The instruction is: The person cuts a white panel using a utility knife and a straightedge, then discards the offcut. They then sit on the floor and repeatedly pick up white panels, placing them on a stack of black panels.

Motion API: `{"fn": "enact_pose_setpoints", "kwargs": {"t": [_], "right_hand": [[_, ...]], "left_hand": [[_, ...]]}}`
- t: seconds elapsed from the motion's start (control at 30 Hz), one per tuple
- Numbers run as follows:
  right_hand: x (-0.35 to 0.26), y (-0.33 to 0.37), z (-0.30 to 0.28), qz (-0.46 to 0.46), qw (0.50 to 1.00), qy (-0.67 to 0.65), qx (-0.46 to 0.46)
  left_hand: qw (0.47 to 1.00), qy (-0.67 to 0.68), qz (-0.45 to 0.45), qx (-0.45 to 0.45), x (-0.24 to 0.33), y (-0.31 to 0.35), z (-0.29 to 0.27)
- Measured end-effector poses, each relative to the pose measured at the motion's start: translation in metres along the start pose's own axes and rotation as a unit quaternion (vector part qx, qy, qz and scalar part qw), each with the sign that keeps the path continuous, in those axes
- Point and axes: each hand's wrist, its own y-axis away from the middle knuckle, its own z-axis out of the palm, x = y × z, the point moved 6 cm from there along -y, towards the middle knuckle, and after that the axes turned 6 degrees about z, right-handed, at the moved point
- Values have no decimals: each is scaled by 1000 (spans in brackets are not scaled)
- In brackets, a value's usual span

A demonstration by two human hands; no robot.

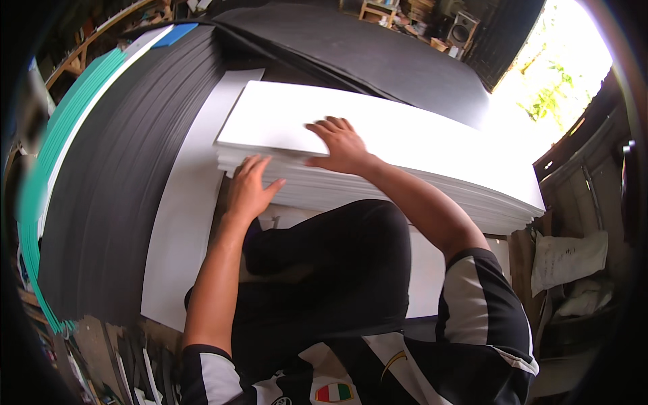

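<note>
A stack of long white sheets (405, 139) lies across in front of me, its layered near edge facing my knees. Over the near part of the top sheet is my right hand (341, 146), fingers spread and thumb pointing left; whether it presses on the sheet I cannot tell. My left hand (250, 187) is at the near left corner of the stack, fingertips by the layered edge and thumb held apart. Neither hand grips anything. My bent knee in black trousers (337, 250) is close below the stack.
Tall black sheets (121, 182) stand packed at the left, with green sheets (74, 111) on their outer side. A white panel (182, 209) lies beside them. Behind the stack spreads a large black sheet (378, 54). A white sack (567, 260) sits at the right, below a bright opening.
</note>
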Motion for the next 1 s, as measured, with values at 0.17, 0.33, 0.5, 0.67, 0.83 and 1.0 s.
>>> {"fn": "enact_pose_setpoints", "kwargs": {"t": [0.17, 0.33, 0.5, 0.67, 0.83, 1.0], "right_hand": [[175, 135, -47, 192, 965, 118, -137], [225, 171, -48, 135, 971, 143, -137], [224, 164, -73, 27, 973, 221, 57], [254, 206, -132, 113, 963, 201, 139], [321, 283, -216, 351, 894, 172, 218], [340, 258, -293, 362, 907, 101, 191]], "left_hand": [[988, -48, 69, -131, 82, -64, 78], [948, -148, 143, -242, 131, -106, 141], [968, -166, 131, -134, 172, -140, 153], [969, -120, 215, -23, 200, -178, 92], [965, -130, 201, -105, 191, -213, 32], [959, -147, 182, -163, 206, -264, -7]]}}
